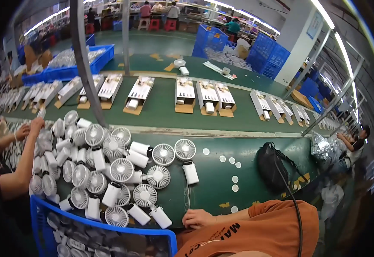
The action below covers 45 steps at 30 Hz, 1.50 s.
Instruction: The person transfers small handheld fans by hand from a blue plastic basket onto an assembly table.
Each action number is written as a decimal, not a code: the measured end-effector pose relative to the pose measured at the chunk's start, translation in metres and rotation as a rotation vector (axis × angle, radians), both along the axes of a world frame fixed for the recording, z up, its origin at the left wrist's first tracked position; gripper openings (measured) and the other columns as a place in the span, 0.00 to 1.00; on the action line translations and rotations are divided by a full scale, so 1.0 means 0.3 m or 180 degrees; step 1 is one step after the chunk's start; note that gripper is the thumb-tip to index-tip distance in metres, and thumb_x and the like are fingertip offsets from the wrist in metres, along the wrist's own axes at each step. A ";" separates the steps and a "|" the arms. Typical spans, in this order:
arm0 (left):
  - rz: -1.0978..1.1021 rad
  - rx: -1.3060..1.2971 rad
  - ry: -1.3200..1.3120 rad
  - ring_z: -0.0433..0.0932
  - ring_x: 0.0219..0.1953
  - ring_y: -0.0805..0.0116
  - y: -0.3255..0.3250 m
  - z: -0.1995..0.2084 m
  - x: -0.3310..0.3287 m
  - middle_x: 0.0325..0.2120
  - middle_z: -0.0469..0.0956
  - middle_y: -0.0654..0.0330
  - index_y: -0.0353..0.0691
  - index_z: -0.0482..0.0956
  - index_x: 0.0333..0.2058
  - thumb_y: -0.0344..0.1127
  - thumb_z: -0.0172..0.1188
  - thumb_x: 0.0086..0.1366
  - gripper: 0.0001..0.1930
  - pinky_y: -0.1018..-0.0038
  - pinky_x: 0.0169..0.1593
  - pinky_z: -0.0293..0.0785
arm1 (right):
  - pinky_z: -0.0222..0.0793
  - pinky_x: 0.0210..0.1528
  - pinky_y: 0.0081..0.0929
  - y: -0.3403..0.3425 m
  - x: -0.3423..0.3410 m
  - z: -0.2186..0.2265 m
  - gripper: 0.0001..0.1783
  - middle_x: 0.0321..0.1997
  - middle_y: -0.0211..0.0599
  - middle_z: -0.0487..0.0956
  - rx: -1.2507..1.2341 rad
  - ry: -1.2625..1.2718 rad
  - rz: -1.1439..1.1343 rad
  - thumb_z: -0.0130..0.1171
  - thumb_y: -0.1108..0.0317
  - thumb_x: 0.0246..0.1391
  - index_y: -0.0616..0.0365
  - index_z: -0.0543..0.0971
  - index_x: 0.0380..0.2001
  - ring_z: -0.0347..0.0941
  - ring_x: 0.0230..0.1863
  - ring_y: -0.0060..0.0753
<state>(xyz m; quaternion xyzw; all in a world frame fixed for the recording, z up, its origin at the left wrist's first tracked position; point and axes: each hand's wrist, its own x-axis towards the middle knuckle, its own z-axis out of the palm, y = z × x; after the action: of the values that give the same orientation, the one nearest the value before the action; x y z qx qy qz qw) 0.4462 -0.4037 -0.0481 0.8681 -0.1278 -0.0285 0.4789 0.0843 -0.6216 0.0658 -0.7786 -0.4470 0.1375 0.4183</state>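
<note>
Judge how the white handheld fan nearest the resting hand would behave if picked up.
The white handheld fan probably lifts lightly: it looks like small hollow plastic. Its smooth handle may feel slippery. Lying flat on the green table, it seems unlikely to roll.

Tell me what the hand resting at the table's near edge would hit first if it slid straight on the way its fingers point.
The hand points left, so it would probably first meet the white handheld fan lying just beside it; depth is hard to judge.

Bright, even light from ceiling strip lamps (324,17) at upper right; soft, faint shadows on the green desk (212,180). Strong fisheye bending toward the rim, black vignette in the corners, slight blur and compression smear at the edges.
</note>
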 end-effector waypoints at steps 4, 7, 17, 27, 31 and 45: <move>-0.0045 0.0459 -0.0201 0.74 0.38 0.63 -0.019 -0.030 -0.012 0.41 0.73 0.55 0.39 0.70 0.47 0.48 0.59 0.51 0.27 0.72 0.36 0.70 | 0.67 0.35 0.28 -0.014 -0.019 0.003 0.04 0.34 0.27 0.71 -0.0042 -0.0030 0.0012 0.54 0.74 0.38 0.53 0.72 0.22 0.66 0.36 0.34; 0.0034 0.0798 -0.0182 0.74 0.38 0.63 0.021 -0.109 -0.099 0.41 0.73 0.55 0.39 0.70 0.47 0.48 0.59 0.50 0.27 0.72 0.35 0.70 | 0.67 0.35 0.28 -0.017 -0.040 -0.005 0.04 0.34 0.26 0.71 -0.0022 -0.0062 0.0110 0.54 0.74 0.38 0.53 0.71 0.22 0.66 0.37 0.33; 0.1410 0.1689 0.1630 0.74 0.37 0.63 0.253 -0.421 -1.435 0.39 0.73 0.55 0.37 0.70 0.47 0.50 0.59 0.50 0.29 0.72 0.34 0.70 | 0.68 0.34 0.31 -0.009 -0.030 -0.048 0.09 0.30 0.34 0.74 0.0562 -0.0189 -0.0187 0.54 0.77 0.30 0.55 0.74 0.21 0.70 0.35 0.40; 0.3267 -0.1912 0.1166 0.66 0.50 0.67 0.414 0.285 -1.822 0.48 0.65 0.58 0.37 0.53 0.56 0.38 0.67 0.41 0.43 0.72 0.54 0.61 | 0.66 0.32 0.29 0.030 -0.017 0.009 0.08 0.28 0.29 0.74 -0.0011 -0.0324 -0.0098 0.54 0.81 0.31 0.55 0.75 0.18 0.68 0.32 0.36; 0.3845 -0.1872 -0.0027 0.71 0.44 0.69 0.497 0.630 -1.701 0.43 0.71 0.60 0.37 0.63 0.51 0.34 0.61 0.43 0.33 0.72 0.48 0.67 | 0.66 0.32 0.29 0.026 -0.026 -0.005 0.08 0.28 0.29 0.74 0.0071 -0.0349 -0.0072 0.53 0.81 0.31 0.56 0.75 0.18 0.68 0.31 0.37; 0.2440 -0.4440 -0.0213 0.69 0.44 0.63 0.804 0.697 -0.883 0.42 0.69 0.60 0.43 0.66 0.46 0.47 0.67 0.42 0.33 0.60 0.44 0.67 | 0.66 0.31 0.27 0.028 -0.035 -0.003 0.08 0.28 0.29 0.75 -0.0005 -0.0369 -0.0106 0.53 0.81 0.31 0.55 0.75 0.18 0.69 0.31 0.35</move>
<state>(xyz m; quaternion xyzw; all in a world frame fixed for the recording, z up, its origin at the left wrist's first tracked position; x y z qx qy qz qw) 0.1812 -0.1625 0.1610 0.3520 0.1770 0.2508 0.8842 0.0738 -0.6133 0.0650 -0.7929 -0.4574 0.0855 0.3934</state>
